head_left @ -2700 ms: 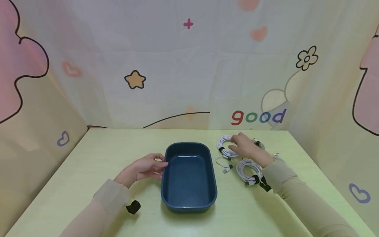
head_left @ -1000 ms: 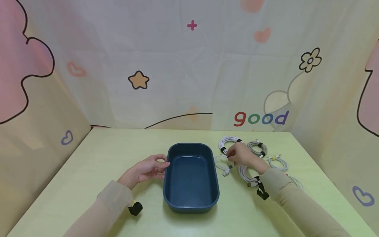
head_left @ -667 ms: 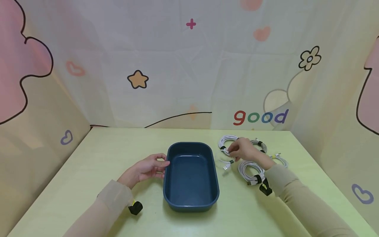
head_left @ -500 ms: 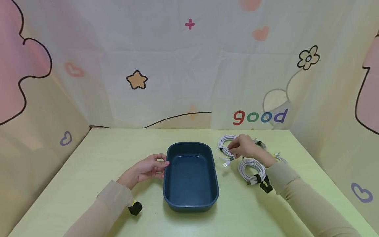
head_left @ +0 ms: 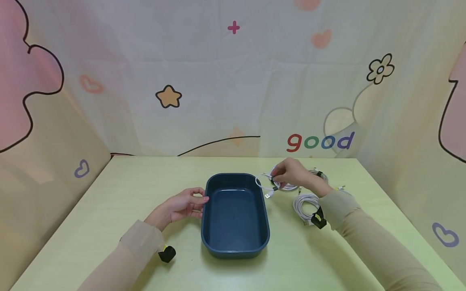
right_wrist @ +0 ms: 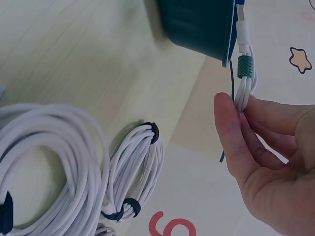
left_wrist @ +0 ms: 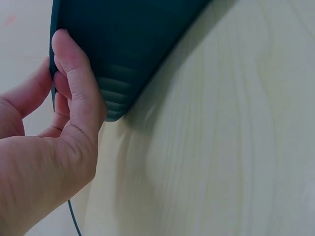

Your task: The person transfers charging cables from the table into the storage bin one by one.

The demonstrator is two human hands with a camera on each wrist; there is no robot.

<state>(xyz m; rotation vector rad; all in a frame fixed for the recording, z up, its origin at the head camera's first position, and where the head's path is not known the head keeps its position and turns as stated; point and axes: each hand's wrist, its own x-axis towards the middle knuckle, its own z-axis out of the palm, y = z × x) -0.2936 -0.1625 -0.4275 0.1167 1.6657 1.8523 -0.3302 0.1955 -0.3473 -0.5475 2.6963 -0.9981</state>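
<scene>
A dark blue tub (head_left: 233, 251) stands mid-table. My left hand (head_left: 200, 200) grips its left rim; the left wrist view shows the thumb of that hand (left_wrist: 61, 64) pressed on the tub's ribbed outer wall (left_wrist: 128, 49). My right hand (head_left: 276, 178) pinches a small white cable (head_left: 268, 189) bound with a green tie. It holds the cable off the table by the tub's far right corner. In the right wrist view the cable (right_wrist: 244, 73) hangs from the right hand (right_wrist: 238, 103), close to the tub (right_wrist: 202, 22).
More coiled white cables lie on the table right of the tub: one coil (head_left: 305, 202) near my right wrist, another (head_left: 320, 176) behind the hand. In the right wrist view, two coils (right_wrist: 49, 162) (right_wrist: 138, 172) have black ties. Patterned curtains enclose the table.
My right hand has picked the small green-tied cable off the table and carried it left and up towards the tub's far right corner. The left hand has stayed on the rim.
</scene>
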